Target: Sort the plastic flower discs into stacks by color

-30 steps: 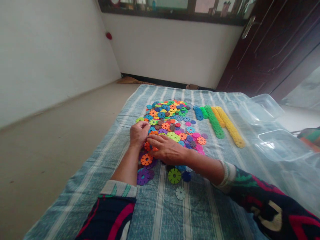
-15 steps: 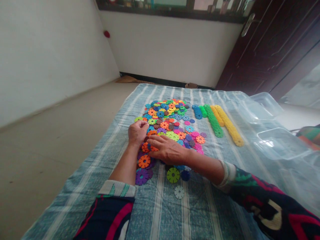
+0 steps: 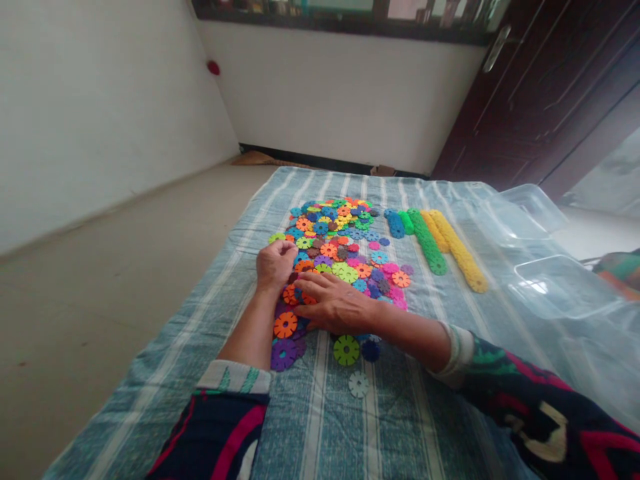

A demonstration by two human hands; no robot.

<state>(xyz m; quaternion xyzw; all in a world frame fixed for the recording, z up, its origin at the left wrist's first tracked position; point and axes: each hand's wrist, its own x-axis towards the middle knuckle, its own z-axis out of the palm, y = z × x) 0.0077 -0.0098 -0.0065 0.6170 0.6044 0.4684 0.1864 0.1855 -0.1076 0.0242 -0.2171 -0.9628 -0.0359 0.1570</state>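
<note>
A heap of coloured snowflake-shaped plastic discs (image 3: 340, 247) lies on a striped blue-green cloth (image 3: 320, 413). My left hand (image 3: 274, 265) rests at the heap's left edge with its fingers curled into a loose fist; what it holds is hidden. My right hand (image 3: 334, 304) lies flat over the near discs, fingers stretched toward an orange disc (image 3: 285, 325). A purple disc (image 3: 283, 353), a green disc (image 3: 347, 350) and a white disc (image 3: 359, 385) lie close to my wrists.
Rows of joined discs lie right of the heap: blue (image 3: 397, 225), green (image 3: 427, 243) and yellow (image 3: 457, 253). Clear plastic tubs (image 3: 560, 287) and a lid (image 3: 530, 210) sit at the right. A dark door (image 3: 540, 100) and white walls stand beyond.
My right hand has slid slightly nearer and leftward over the near discs, fingertips now close to the orange disc. My left hand has stayed in place.
</note>
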